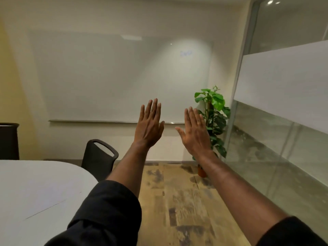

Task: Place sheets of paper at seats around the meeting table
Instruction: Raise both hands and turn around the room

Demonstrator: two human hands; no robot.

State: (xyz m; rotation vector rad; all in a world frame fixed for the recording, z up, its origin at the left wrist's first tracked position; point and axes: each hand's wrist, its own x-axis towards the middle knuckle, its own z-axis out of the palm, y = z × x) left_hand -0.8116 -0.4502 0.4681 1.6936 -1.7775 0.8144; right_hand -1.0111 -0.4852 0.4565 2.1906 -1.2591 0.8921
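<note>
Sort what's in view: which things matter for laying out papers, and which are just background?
For the job: left hand and right hand, both empty and open; meeting table; chairs. No paper visible.

Background: potted plant; whiteboard; glass partition.

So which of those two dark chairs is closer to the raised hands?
The chair with the loop-shaped back, by the table's rounded end, just below the left hand. The other chair sits at the far left edge.

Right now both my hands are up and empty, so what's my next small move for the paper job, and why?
Probably lower both hands and turn left toward the table. The left hand and right hand are open, holding nothing, and no paper shows.
</note>
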